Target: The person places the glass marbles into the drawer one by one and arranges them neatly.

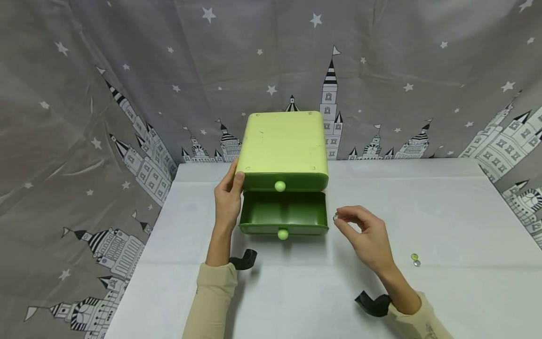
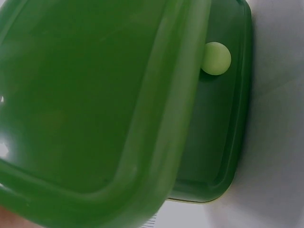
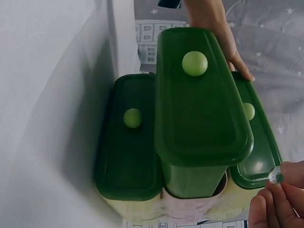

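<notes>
A small green drawer cabinet (image 1: 282,141) stands on the white table, its middle drawer (image 1: 283,209) pulled out. The bare inside of that drawer shows in the head view. My left hand (image 1: 228,200) rests against the cabinet's left side, thumb at the upper front corner, fingers straight along the side. To the right of the drawer, my right hand (image 1: 366,233) pinches a small clear, shiny round gem (image 3: 275,175) between thumb and fingertips. In the right wrist view, the gem overlaps the top drawer's front (image 3: 256,142). Below the pulled-out drawer is the bottom drawer (image 3: 130,156), pushed in.
Two more small round gems, one yellow-green (image 1: 414,256) and one clear (image 1: 417,263), lie on the white tabletop (image 1: 466,212) right of my right hand. Behind the cabinet hangs a grey curtain (image 1: 271,61) with castles and stars. Black straps (image 1: 372,304) hang at both wrists.
</notes>
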{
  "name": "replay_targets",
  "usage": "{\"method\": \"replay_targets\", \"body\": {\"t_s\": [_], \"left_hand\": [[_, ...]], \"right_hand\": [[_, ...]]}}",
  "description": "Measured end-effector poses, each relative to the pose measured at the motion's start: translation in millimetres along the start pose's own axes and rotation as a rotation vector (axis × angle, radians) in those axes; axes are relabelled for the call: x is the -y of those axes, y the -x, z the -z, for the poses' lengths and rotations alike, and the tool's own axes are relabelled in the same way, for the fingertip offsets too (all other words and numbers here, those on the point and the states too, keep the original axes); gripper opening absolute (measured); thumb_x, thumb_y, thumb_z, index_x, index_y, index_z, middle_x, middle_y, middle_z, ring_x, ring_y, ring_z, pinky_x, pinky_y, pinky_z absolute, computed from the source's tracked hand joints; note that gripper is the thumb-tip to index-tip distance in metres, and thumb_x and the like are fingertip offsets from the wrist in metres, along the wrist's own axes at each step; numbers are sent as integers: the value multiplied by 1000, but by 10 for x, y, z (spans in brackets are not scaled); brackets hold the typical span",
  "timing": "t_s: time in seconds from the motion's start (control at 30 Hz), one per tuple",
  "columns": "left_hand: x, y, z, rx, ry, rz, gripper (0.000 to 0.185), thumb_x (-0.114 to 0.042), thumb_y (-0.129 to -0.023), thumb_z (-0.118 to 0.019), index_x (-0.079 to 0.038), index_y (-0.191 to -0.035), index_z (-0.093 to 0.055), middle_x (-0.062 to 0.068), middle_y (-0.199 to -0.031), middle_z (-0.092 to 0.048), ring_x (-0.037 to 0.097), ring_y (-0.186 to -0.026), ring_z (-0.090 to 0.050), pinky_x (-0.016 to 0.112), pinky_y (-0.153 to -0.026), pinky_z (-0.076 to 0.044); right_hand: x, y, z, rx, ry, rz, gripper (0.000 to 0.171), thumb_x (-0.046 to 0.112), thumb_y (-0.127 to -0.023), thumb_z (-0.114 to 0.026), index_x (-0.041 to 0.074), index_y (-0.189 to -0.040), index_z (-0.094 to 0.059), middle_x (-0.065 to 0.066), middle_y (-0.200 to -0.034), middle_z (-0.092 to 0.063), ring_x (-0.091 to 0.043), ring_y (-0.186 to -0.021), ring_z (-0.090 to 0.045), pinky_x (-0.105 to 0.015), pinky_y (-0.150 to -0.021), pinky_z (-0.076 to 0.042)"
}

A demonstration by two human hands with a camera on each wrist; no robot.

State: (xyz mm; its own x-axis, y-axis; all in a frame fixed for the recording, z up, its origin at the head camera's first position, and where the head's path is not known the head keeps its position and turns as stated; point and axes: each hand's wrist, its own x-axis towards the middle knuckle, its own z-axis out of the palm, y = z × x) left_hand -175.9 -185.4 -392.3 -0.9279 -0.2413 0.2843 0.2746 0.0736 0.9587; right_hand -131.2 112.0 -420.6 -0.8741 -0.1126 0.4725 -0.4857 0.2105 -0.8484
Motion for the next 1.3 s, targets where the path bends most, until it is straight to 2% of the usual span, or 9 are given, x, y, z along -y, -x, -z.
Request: {"method": "replay_targets", "body": {"t_s": [0.57,0.83,0.93,1.1,1.3], "left_hand": [[-3,-6,3,1,20,17,48,-13,-104,-52,-2,-149,-40,11,-153,-39,20,-139,-39,34,-110,-37],[-22,15,-3,5,13,26,48,-14,-104,-51,-1,-149,-39,11,-153,-39,21,-138,-41,36,-108,-39],[-21,22,-2,4,16,25,48,-13,-104,-51,-1,-149,-39,11,-153,-38,21,-139,-40,35,-109,-38],[-21,23,0,4,13,17,48,-13,-105,-51,-2,-149,-39,11,-154,-38,21,-139,-40,35,-110,-37],[-22,20,-3,7,11,18,48,-14,-105,-51,-2,-150,-39,11,-153,-38,21,-138,-40,36,-109,-39]], "right_hand": [[28,-17,-113,17,-30,-5,18,-12,-84,-70,-3,-100,-71,-10,-98,-68,-15,-92,-63,-21,-85,-53],[5,-41,-190,18,-32,-24,18,-12,-84,-71,-8,-101,-70,-11,-99,-69,-15,-91,-64,-20,-84,-53],[43,-61,-228,25,-25,-29,19,-16,-82,-70,-10,-101,-69,-15,-98,-68,-21,-90,-66,-21,-84,-53],[247,-115,-245,38,-4,-23,20,-20,-81,-68,-15,-100,-67,-25,-98,-66,-38,-92,-65,-24,-85,-53],[344,-127,-232,46,7,-42,21,-20,-81,-68,-15,-101,-66,-27,-99,-66,-40,-93,-65,-25,-85,-54]]}}
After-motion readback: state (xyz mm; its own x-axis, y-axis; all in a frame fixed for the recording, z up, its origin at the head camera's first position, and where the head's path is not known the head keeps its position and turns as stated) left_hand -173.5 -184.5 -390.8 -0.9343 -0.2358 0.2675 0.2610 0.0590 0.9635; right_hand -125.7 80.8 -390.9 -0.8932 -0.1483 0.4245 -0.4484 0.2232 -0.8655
